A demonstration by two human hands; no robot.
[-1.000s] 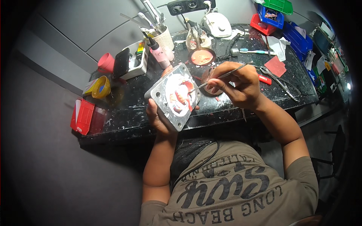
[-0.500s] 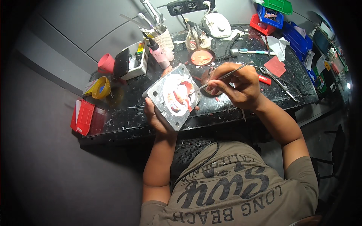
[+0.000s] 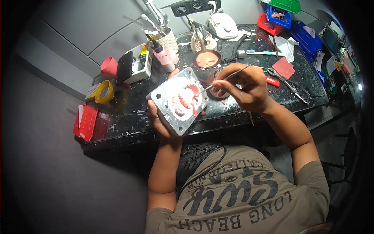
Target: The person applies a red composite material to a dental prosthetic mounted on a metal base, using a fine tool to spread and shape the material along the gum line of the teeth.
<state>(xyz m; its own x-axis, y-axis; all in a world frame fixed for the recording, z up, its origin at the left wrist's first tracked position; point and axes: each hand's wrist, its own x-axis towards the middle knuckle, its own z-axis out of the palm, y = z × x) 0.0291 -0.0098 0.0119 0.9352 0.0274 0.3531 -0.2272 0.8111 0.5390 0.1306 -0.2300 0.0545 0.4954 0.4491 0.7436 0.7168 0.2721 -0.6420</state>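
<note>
My left hand (image 3: 156, 123) grips a square metal dental flask (image 3: 165, 106) with holes at its corners, tilted above the bench's front edge. White plaster (image 3: 174, 106) fills its round middle, with a pink denture-like form (image 3: 183, 100) and red wax (image 3: 195, 110) set in it. Glare from a lamp washes out part of the plaster. Between the thumb and fingers of my right hand (image 3: 251, 89) is a thin metal wax carver (image 3: 207, 87). Its tip reaches the red part along the flask's right side; whether it touches cannot be made out.
Behind the flask stand a pink bottle (image 3: 165, 61) and a pan of pink wax (image 3: 207, 59). Pliers (image 3: 288, 81), a pink wax sheet (image 3: 283, 68) and a toothbrush (image 3: 265, 53) lie to the right. A red tray (image 3: 86, 121) and yellow bowl (image 3: 104, 92) sit left.
The carver has turned in my right hand, its rear end now pointing up at a different angle and its tip slightly higher. My left hand and the flask have shifted barely to the left.
</note>
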